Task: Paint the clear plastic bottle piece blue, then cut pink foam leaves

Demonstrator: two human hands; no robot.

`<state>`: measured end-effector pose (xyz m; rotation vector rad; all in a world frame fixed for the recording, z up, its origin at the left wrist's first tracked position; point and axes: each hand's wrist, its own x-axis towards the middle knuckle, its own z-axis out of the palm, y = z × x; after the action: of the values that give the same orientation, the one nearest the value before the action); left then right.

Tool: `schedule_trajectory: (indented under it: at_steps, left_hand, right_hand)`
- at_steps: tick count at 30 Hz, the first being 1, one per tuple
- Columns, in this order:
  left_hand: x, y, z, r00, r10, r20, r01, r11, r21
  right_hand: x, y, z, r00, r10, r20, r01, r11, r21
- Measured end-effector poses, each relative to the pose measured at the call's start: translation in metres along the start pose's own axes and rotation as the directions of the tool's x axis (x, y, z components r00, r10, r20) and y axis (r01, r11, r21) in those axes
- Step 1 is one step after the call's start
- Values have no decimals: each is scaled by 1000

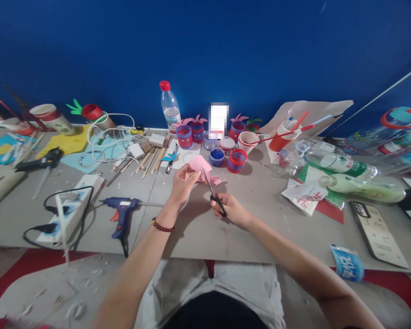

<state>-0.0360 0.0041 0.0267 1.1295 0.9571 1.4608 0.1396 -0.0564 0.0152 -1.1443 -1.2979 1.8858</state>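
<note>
Between the thumb and fingers of my left hand [184, 183] is a piece of pink paper [200, 165], raised a little above the table. My right hand [232, 209] grips the black handles of a pair of scissors [208, 182]; the blades point up and left and meet the paper's right part. How far apart the blades are I cannot tell. Pink paper scraps [215, 181] lie just beneath. Behind the paper stand a blue paint jar [217, 157] and a cup painted red and purple [237, 161].
A blue glue gun [123, 212] and a white power strip [73, 210] lie left of my arms. Painted cups, a plastic bottle [170, 107] and wooden sticks line the back. A phone [378, 233], plastic bottles and a red cup of brushes [281, 139] occupy the right.
</note>
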Motion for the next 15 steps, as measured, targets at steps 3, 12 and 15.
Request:
schedule_trajectory:
  at_steps: [3, 12, 15]
  left_hand:
    - [0, 1, 1, 1000, 2, -10, -2, 1000, 3]
    - [0, 1, 0, 1000, -1, -10, 1, 1000, 5]
    - [1, 1, 1, 1000, -18, 9, 18, 1000, 6]
  right_hand:
    - [-1, -2, 1, 1000, 7, -3, -7, 1000, -2]
    - [1, 2, -1, 1000, 0, 8, 0, 1000, -1]
    - [2, 3, -2, 1000, -9, 10, 9, 1000, 6]
